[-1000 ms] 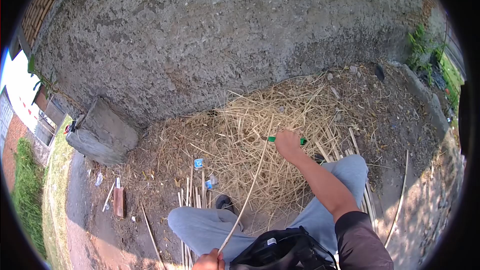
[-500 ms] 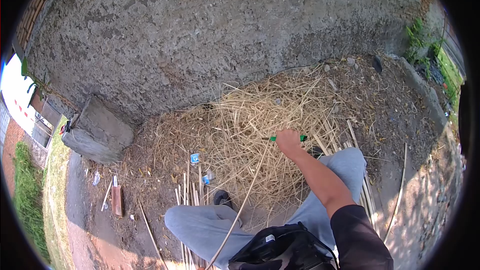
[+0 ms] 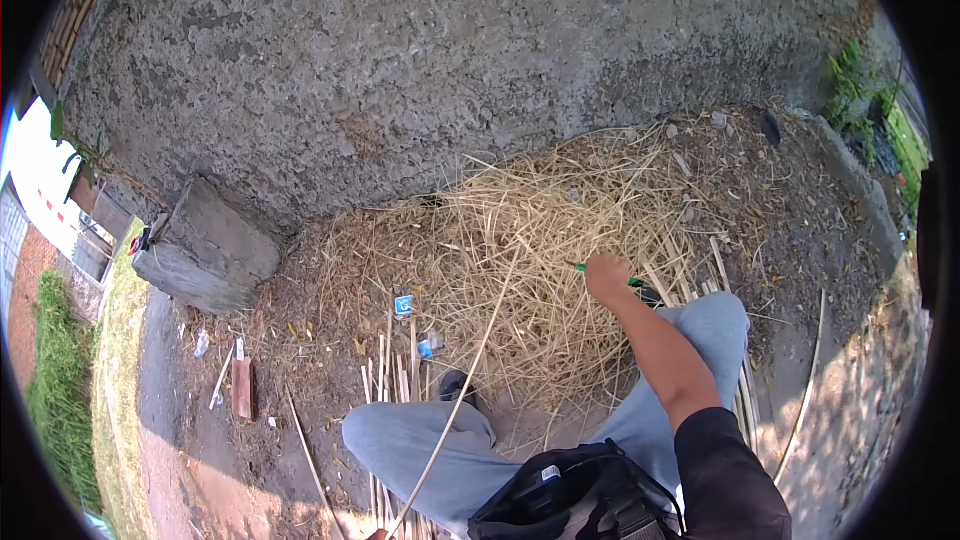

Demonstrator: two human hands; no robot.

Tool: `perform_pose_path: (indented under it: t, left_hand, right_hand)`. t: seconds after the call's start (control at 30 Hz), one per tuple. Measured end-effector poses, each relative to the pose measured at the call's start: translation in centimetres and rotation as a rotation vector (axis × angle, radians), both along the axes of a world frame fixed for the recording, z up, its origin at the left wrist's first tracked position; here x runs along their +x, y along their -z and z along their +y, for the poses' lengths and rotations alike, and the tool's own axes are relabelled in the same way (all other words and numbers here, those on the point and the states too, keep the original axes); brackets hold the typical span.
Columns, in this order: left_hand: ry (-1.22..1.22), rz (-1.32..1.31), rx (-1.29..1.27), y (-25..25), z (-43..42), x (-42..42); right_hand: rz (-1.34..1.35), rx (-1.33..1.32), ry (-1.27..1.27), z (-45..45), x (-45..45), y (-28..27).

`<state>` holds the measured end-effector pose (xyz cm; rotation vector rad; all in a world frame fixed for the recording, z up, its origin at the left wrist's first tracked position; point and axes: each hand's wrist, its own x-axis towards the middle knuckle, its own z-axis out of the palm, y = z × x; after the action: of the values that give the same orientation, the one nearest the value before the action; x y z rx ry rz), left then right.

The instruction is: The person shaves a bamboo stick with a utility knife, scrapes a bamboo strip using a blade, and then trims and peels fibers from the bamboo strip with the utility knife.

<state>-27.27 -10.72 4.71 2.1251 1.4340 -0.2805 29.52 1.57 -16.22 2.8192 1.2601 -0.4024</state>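
The right hand [image 3: 608, 278] grips a green-handled knife [image 3: 581, 268] over pale shavings [image 3: 548, 325]; whether the left hand [image 3: 378, 535] grasps the long strip [image 3: 444, 430], I cannot tell.

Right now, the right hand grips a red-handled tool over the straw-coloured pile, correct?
Colour's wrong: the head view shows a green-handled tool. The rest stands: the right hand grips it over the straw-coloured pile.

No text legible; markings on blue wrapper [image 3: 404, 305] (partly white) too small.
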Motion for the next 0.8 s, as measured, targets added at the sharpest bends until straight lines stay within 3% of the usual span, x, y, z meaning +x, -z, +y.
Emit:
perform_pose_path:
  t: [0.03, 0.07, 0.1, 0.17, 0.2, 0.3, 0.4, 0.5, 0.57, 0.63, 0.73, 0.8]
  left_hand:
    - [0.045, -0.032, 0.118, 0.6, 0.4, 0.5]
    - [0.036, 0.024, 0.049, 0.7, 1.2, 1.0]
    - [-0.172, -0.225, -0.161, 3.9, 2.1, -1.0]
    - [0.188, -0.094, 0.207, 2.5, 2.7, 1.7]
    - [0.209, 0.060, 0.203, 2.0, 3.0, 3.1]
    - [0.260, -0.214, 0.243, 3.4, 4.5, 3.6]
    - [0.203, -0.163, 0.289, 4.4, 4.8, 4.2]
    - [0.230, -0.152, 0.354, 3.8, 5.4, 5.3]
    - [-0.019, -0.249, 0.094, 1.3, 5.4, 7.6]
    - [-0.008, -0.261, 0.119, 1.3, 5.2, 8.0]
    - [0.015, -0.278, 0.170, 2.7, 5.1, 7.3]
    - [0.023, -0.294, 0.205, 3.6, 5.1, 7.1]
  right_hand:
    - [0.004, 0.089, -0.011, 0.2, -0.4, -1.4]
    - [-0.008, 0.094, -0.011, 0.3, -0.8, -2.9]
    - [0.010, 0.232, 0.024, 0.4, -1.4, -4.5]
    - [0.016, 0.380, 0.062, 0.3, -2.4, -7.5]
    - [0.038, 0.476, 0.056, 0.2, -2.8, -9.1]
    - [0.118, 0.644, 0.028, -1.9, -4.2, -14.4]
    - [0.266, 0.734, -0.032, -4.7, -5.1, -18.7]
    - [0.436, 0.725, -0.073, -6.1, -4.6, -18.4]
    - [0.518, 0.702, -0.074, -6.5, -3.6, -16.5]
    - [0.765, 0.962, 0.097, -5.8, -2.6, -14.4]
    - [0.927, 1.183, 0.229, -4.1, -2.6, -14.6]
    - [0.816, 1.128, 0.176, -4.0, -2.6, -14.5]
